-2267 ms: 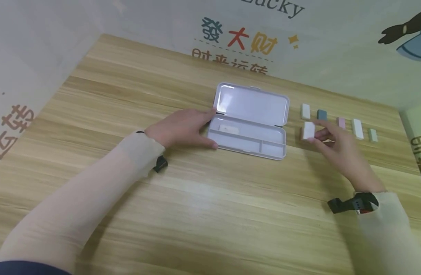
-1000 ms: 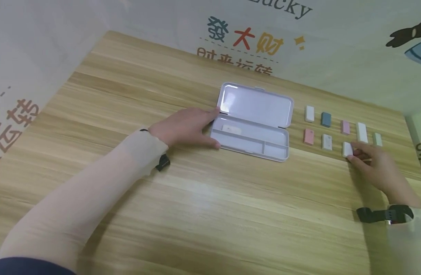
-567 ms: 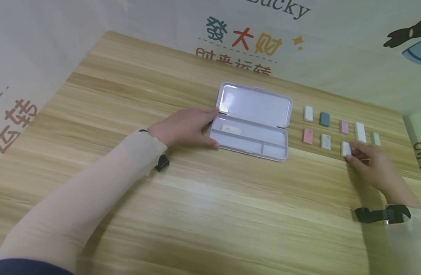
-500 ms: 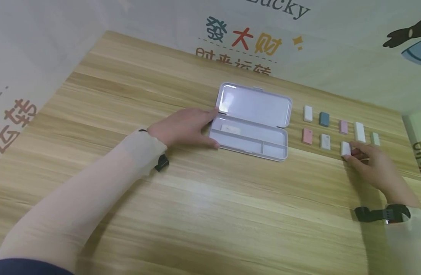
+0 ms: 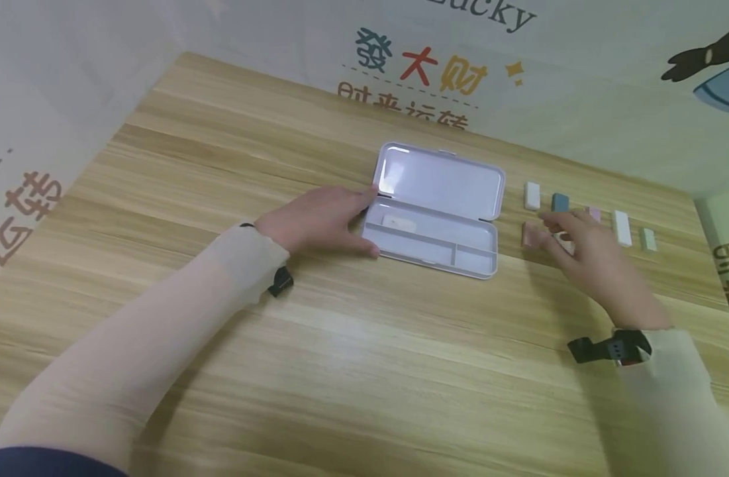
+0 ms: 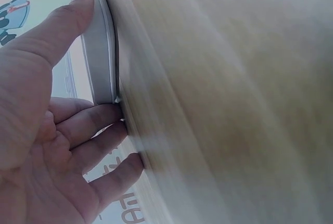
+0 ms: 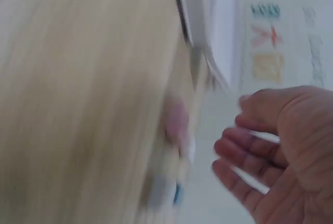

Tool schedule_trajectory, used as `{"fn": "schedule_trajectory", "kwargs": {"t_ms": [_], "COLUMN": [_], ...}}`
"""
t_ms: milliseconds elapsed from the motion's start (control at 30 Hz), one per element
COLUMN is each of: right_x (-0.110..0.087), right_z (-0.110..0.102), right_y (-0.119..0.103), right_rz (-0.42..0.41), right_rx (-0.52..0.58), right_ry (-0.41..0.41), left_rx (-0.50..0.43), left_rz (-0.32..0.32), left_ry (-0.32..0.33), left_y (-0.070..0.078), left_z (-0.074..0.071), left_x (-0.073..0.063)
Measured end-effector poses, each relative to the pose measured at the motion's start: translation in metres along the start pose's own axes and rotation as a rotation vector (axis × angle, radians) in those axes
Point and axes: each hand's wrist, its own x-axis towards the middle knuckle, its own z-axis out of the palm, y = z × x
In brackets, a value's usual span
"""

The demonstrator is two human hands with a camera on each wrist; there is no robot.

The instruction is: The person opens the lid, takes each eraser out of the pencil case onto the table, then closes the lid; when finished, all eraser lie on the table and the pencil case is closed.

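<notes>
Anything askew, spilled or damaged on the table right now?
Nothing stands out. The open case lies flat with one eraser inside, the left hand resting at its end. The loose erasers sit in tidy rows under the right hand.

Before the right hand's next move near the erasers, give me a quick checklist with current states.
1. Pencil case lid open: ok.
2. Left hand steadies the case's left end: ok.
3. One eraser in the case: ok.
4. Right hand over the erasers beside the pink eraser: ok.
5. Right hand holding anything: cannot tell, blurred.
6. White eraser and blue eraser lie untouched on the table: ok.
</notes>
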Motion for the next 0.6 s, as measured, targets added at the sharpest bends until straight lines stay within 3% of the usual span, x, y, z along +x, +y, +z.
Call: {"fn": "schedule_trajectory", "kwargs": {"t_ms": [233, 433, 600], "right_x": [0.036, 0.064, 0.082], "right_z": [0.018, 0.032, 0.045], "right_y": [-0.045, -0.075, -0.095], "right_rz": [-0.134, -0.213, -0.228], "right_rx": [0.018, 0.088, 0.123], "right_ry": [-0.019, -0.144, -0.253], "left_rx": [0.001, -0.006, -0.015], "left_rz": [-0.004, -0.004, -0.01], "left_ry": [0.004, 0.003, -0.008], "left_y": [-0.001, -0.001, 0.0], "left_z": [0.0, 0.002, 0.002], "left_x": [0.001, 0.001, 0.001]}}
